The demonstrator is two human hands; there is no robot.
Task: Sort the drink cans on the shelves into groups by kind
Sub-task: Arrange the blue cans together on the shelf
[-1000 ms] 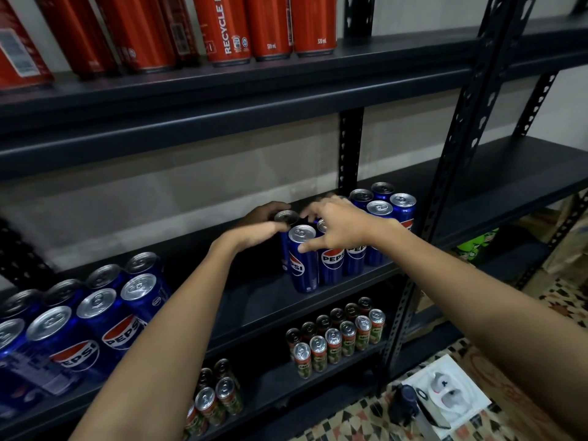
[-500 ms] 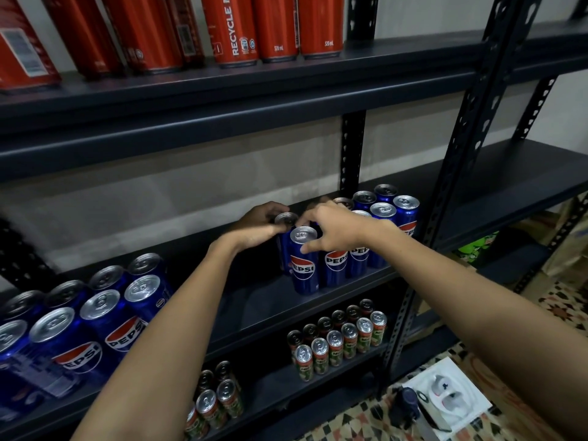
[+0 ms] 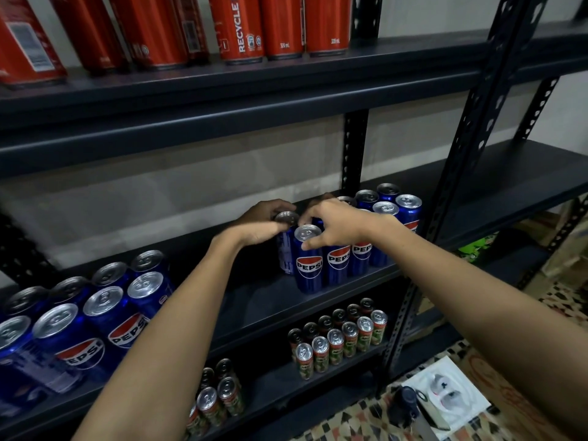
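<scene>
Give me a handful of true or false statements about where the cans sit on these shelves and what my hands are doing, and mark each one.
1. The red cans stand on the top shelf. True.
2. The left hand grips a red can. False: its fingers curl round a slim blue can on the middle shelf.
3. The right hand touches the rim of the front blue can. True.
4. The small green cans share a shelf with the red ones. False: they sit on the lower shelf.
5. All blue cans form one group. False: wider blue cans stand apart at the left.
</scene>
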